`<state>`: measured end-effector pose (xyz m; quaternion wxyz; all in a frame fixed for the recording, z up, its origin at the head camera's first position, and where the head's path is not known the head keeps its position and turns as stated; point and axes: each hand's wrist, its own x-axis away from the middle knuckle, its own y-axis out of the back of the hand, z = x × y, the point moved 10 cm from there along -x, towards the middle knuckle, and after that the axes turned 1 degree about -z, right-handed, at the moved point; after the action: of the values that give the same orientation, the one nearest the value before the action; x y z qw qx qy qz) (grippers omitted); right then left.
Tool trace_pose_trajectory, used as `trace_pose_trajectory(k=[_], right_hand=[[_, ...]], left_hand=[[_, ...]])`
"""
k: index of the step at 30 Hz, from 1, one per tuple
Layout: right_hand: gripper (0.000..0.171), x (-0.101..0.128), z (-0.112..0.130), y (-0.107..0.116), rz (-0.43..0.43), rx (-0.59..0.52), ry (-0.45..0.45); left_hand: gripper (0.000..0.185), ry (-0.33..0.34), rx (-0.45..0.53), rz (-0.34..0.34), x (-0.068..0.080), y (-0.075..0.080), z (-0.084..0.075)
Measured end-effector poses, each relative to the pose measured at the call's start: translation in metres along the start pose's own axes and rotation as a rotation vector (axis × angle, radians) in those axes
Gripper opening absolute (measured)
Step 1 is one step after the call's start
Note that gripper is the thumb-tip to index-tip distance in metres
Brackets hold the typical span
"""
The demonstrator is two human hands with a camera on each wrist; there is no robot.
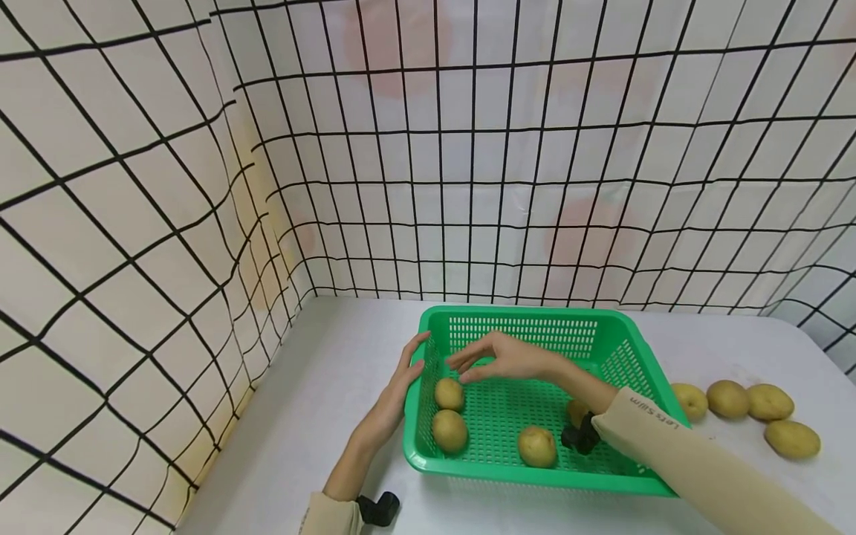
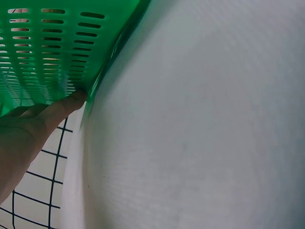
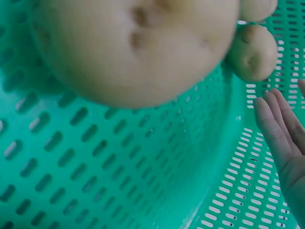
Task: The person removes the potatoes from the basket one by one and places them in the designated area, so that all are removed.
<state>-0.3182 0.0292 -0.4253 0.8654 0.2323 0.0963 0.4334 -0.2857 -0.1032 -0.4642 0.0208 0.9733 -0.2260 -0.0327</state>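
A green plastic basket (image 1: 508, 475) with slotted sides stands on the white table. My left hand (image 1: 394, 397) rests against its left side, fingers at the rim; the left wrist view shows an extended finger touching the outer wall. Inside the basket, my right hand (image 1: 511, 359) hovers with loosely extended fingers and holds nothing. Just below its fingertips lies a small potato (image 1: 449, 394), with a larger potato (image 1: 450, 432) nearer the front. Another potato (image 1: 537, 446) sits at the front middle. My right wrist partly hides a potato (image 1: 577, 411). One potato (image 3: 138, 52) looms large in the right wrist view.
Several loose potatoes (image 1: 729, 400) lie on the table right of the basket. A black wire grid (image 1: 468, 182) backed by pale sheeting rises behind the table and along the left side. White tabletop (image 1: 314, 371) extends left of the basket.
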Motion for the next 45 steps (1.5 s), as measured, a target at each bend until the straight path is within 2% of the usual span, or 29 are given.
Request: trace_pose_trajectory(k=[15,31,39,45], right_hand=[[0.044,-0.003,-0.002,-0.014,0.048,0.038,-0.015],[0.04,-0.009,0.003,-0.017,0.098,0.047,-0.021],[0.039,-0.012,0.005,-0.018,0.121,0.092,-0.003],[0.039,-0.018,0.001,-0.022,0.128,0.098,-0.046]], left_hand=[[0.051,0.01,0.001,-0.002,0.001,0.001,0.0],[0.05,0.008,-0.002,0.0,-0.001,0.0,0.0],[0.05,0.008,-0.007,-0.002,-0.001,0.0,0.0],[0.05,0.016,-0.012,-0.009,-0.001,0.002,0.001]])
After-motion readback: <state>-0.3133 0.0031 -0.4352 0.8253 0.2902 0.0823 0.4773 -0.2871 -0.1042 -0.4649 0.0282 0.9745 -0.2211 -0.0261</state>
